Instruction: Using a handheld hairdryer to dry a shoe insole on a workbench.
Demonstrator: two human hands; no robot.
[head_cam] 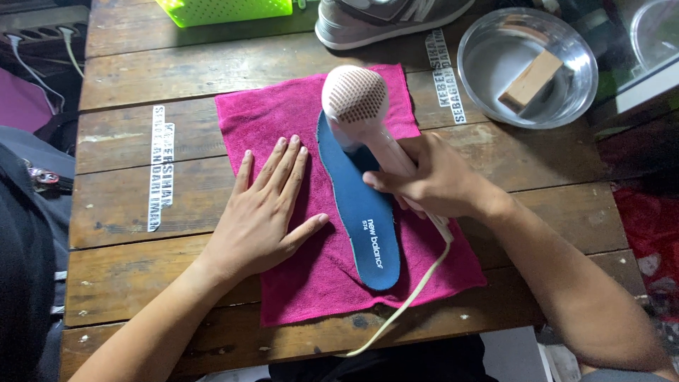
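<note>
A dark blue shoe insole [368, 226] lies lengthwise on a magenta towel [311, 283] spread on the wooden table [127, 205]. My right hand [431, 180] grips the handle of a cream hair dryer [356, 99], whose round perforated back faces up over the insole's far end. The dryer's cord [417, 290] trails toward the table's near edge. My left hand [265, 209] rests flat on the towel just left of the insole, fingers spread, holding nothing.
A grey sneaker [382, 21] sits at the far edge. A metal bowl [488, 78] at the far right holds a wooden-backed brush [532, 79]. A bright green basket [219, 10] stands at the far left. Cables and a power strip [42, 32] lie off the table's left.
</note>
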